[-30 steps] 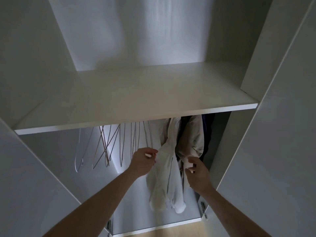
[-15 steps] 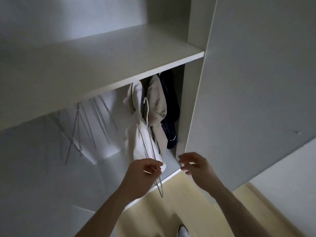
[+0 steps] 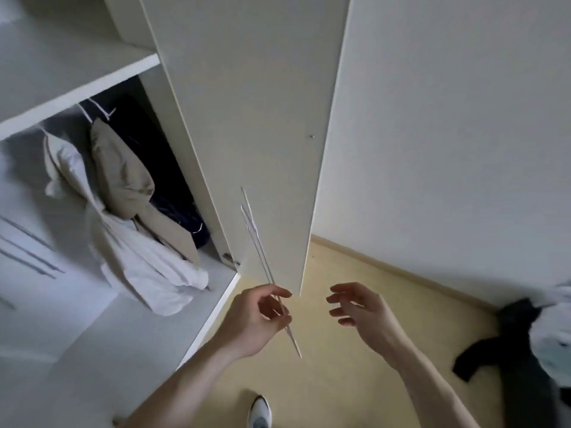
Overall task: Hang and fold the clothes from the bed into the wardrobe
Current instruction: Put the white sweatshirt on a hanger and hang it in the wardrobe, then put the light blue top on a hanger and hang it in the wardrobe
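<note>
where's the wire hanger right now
In the head view, the wire hanger is pinched in the left hand at lower centre, out of the wardrobe, its wires rising in front of the open wardrobe door.

Three hung garments (image 3: 129, 193), one hanger (image 3: 262, 257), two hands (image 3: 256, 322).

This is a bedroom in a home, seen at a built-in white wardrobe (image 3: 197, 307) with its door (image 3: 247, 118) swung open. Under a shelf (image 3: 77, 84), a white shirt (image 3: 148, 267), a beige jacket (image 3: 123, 180) and a dark garment (image 3: 145, 140) hang side by side (all on hangers, as far as the hooks show). The floor (image 3: 340, 381) is pale yellow with a matching skirting board (image 3: 401, 270) along a plain white wall (image 3: 448, 118). Black and white clothes (image 3: 531, 350) lie heaped at the right edge.
</note>
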